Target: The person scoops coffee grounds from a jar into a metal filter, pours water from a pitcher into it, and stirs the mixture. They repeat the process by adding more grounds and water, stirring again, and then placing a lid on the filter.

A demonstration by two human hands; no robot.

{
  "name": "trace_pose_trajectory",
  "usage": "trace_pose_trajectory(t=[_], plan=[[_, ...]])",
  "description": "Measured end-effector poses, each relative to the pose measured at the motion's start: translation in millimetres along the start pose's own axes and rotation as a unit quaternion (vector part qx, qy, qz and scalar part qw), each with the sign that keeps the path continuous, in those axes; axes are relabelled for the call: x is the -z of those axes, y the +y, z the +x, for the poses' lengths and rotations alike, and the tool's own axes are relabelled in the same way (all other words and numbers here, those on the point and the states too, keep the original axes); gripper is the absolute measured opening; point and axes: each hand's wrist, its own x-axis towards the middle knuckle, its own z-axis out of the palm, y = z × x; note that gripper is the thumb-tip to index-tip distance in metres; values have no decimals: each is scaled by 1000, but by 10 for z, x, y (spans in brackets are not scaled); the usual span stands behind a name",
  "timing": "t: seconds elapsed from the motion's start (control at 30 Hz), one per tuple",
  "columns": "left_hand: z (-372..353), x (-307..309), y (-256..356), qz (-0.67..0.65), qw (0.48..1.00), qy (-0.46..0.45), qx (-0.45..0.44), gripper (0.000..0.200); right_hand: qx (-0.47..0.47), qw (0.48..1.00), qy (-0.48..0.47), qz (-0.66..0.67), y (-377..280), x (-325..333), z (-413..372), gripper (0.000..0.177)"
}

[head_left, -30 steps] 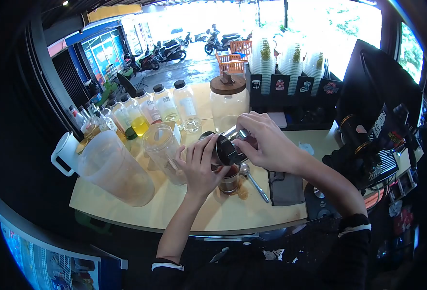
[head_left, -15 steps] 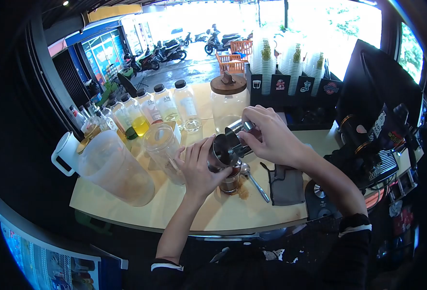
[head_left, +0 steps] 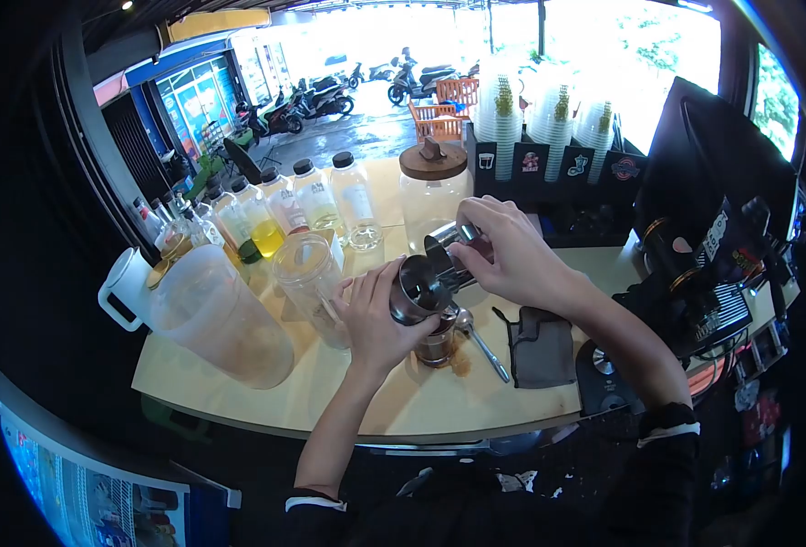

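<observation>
My left hand (head_left: 374, 317) is wrapped round a dark metal cup (head_left: 412, 301), its open mouth tilted toward the right. In my right hand (head_left: 512, 255) is a shiny metal pitcher (head_left: 446, 244), tipped so that its mouth meets or nearly meets the cup's. Whether liquid passes between them I cannot make out. Just below the cup stands a small glass (head_left: 435, 350) with brown contents, partly hidden by my left hand. A brown spill (head_left: 460, 365) lies beside it. To the right rest a metal spoon (head_left: 485, 348) and a folded grey cloth (head_left: 542, 350).
On the left of the counter (head_left: 348, 406) stand a large cloudy plastic pitcher (head_left: 225, 319) and a clear jar (head_left: 307, 269). Several black-capped bottles (head_left: 314, 196) line the back near a wooden-lidded jar (head_left: 433, 187). Stacked plastic cups (head_left: 503, 114) and a coffee machine (head_left: 722, 264) are at right.
Both hands keep nearly the same pose. The metal pitcher in my right hand looks tilted slightly differently over the cup; the view has shifted a little.
</observation>
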Motion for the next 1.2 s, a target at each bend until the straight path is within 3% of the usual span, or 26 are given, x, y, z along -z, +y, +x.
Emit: trace_pose_trajectory(t=[0.1, 0.17, 0.2, 0.27, 0.4, 0.47, 0.5, 0.53, 0.63, 0.73, 0.83, 1.07, 1.2], plan=[[23, 23, 38, 1, 1000, 15, -3, 78, 18, 1000, 22, 6, 77, -36, 6, 19], [34, 30, 44, -18, 1000, 1, 12, 78, -48, 987, 27, 154, 117, -63, 10, 16], [43, 35, 44, -18, 1000, 1, 11, 78, -48, 987, 28, 153, 132, -67, 8, 16], [62, 53, 37, -46, 998, -20, 31, 77, -130, 951, 52, 275, 156, -66, 0, 21], [86, 77, 28, -69, 996, -36, 49, 77, -172, 945, 71, 268, 269, -7, -50, 21], [92, 73, -11, -92, 992, -53, 71, 75, -167, 948, 123, 239, 513, -99, -102, 18], [99, 77, -18, -91, 992, -53, 70, 75, -194, 909, 144, 339, 465, -100, -121, 17], [108, 81, -22, -108, 988, -68, 85, 74, -193, 909, 144, 340, 505, -120, -154, 17], [115, 64, -75, -169, 975, -93, 111, 73, -167, 911, 182, 332, 903, -268, -343, 18], [121, 81, -66, -223, 960, -106, 131, 72, -199, 918, 193, 285, 1330, -520, -563, 18], [117, 97, -55, -243, 952, -117, 147, 72, -262, 851, 241, 387, 1352, -696, -733, 17], [46, -7, -179, -271, 948, -108, 129, 74, -337, 794, 278, 422, 1638, -1103, -1057, 18], [16, -18, -192, -276, 945, -113, 135, 74, -338, 798, 276, 416, 1753, -1219, -1152, 16]])
